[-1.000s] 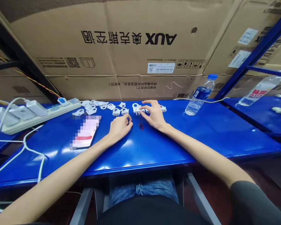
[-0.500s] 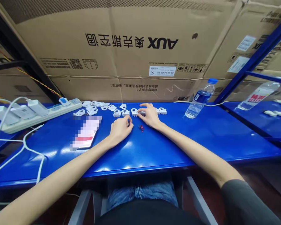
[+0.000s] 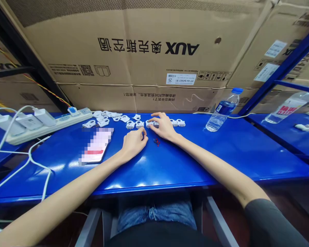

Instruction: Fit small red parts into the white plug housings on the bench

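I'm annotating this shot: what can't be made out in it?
All in the head view:
White plug pieces by the right hand: partly hidden by it.
Left hand: its curl hides whether it holds anything.
Phone: screen pixelated.
Red-and-black bits: too small to count.
White object: cut off by right edge.

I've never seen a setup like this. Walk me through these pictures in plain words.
There is no machine: these are a person's bare hands, seen from a head-worn camera looking forward and down. On the blue table lie white plug-like pieces, small red-and-dark parts, a phone-like slab and a water bottle; a power strip runs along the left. The right hand is at the row of white pieces; whether it grips one is unclear. The left hand is curled by that row, and anything inside it is hidden.
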Available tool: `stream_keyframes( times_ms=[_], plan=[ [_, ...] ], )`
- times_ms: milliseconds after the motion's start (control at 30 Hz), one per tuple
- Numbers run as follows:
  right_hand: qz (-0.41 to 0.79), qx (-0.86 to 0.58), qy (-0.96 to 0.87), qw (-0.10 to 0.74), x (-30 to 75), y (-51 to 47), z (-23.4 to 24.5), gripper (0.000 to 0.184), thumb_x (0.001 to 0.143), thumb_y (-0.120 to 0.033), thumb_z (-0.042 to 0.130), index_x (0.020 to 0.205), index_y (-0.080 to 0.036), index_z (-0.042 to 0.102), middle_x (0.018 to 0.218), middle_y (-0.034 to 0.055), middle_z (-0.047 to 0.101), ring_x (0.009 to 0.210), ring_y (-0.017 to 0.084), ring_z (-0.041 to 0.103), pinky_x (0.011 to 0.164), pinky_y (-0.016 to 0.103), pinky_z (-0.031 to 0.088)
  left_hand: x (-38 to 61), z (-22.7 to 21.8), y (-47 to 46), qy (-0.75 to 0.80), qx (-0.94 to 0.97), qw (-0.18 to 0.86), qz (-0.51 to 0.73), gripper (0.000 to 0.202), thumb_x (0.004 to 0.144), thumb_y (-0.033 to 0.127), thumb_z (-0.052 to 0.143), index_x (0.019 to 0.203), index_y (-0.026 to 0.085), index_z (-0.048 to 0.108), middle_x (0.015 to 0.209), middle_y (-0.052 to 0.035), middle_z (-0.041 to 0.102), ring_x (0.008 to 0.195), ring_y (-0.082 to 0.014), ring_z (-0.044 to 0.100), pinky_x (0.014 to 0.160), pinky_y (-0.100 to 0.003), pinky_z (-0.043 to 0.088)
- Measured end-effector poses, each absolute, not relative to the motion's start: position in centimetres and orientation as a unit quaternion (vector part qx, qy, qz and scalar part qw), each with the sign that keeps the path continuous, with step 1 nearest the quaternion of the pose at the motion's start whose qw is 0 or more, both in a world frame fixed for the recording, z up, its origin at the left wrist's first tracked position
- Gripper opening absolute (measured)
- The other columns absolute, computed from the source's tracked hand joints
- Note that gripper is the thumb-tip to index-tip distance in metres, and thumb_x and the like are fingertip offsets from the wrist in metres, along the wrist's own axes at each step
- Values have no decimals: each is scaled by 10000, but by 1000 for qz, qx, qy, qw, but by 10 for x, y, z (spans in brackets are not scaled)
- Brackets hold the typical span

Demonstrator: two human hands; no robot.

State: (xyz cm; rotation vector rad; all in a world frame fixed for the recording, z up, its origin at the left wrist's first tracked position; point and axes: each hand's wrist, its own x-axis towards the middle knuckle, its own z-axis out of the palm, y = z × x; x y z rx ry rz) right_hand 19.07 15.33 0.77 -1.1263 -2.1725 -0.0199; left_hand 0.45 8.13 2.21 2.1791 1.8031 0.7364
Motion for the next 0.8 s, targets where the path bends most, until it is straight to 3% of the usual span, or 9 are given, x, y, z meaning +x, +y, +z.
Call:
stream_keyframes(
  times_ms=[167, 300, 667, 800],
  plan=[
    [-10, -398, -876, 272, 172, 163, 16, 206, 956, -371, 719, 1093, -243, 803, 1341, 89, 685, 1236, 308, 570, 1075, 505, 467, 4, 22, 82, 613, 725, 105, 296, 77, 872, 219, 588, 889, 237, 662, 631, 10, 608, 630, -203, 593, 613, -295, 308],
    [1, -396, -879, 266, 161, 169, 17, 188, 956, -402, 724, 1011, -249, 818, 1304, 82, 703, 1239, 312, 560, 1090, 511, 443, 3, 22, 82, 612, 718, 101, 316, 90, 871, 243, 590, 905, 227, 672, 629, 17, 591, 613, -189, 580, 620, -290, 318],
    [-37, -370, -840, 395, 194, 150, 16, 91, 952, -294, 708, 993, -245, 773, 1331, 77, 691, 1282, 286, 568, 1081, 479, 455, 5, 21, 82, 571, 712, 113, 393, 86, 874, 256, 561, 881, 220, 640, 565, 63, 482, 551, -146, 510, 628, -279, 358],
    [-88, -364, -844, 384, 221, 134, 15, 119, 975, -305, 671, 1001, -236, 764, 1341, 102, 685, 1253, 290, 581, 1078, 492, 455, 4, 19, 83, 564, 719, 123, 386, 96, 888, 254, 558, 892, 219, 648, 565, 66, 466, 554, -141, 501, 641, -277, 368]
  ],
)
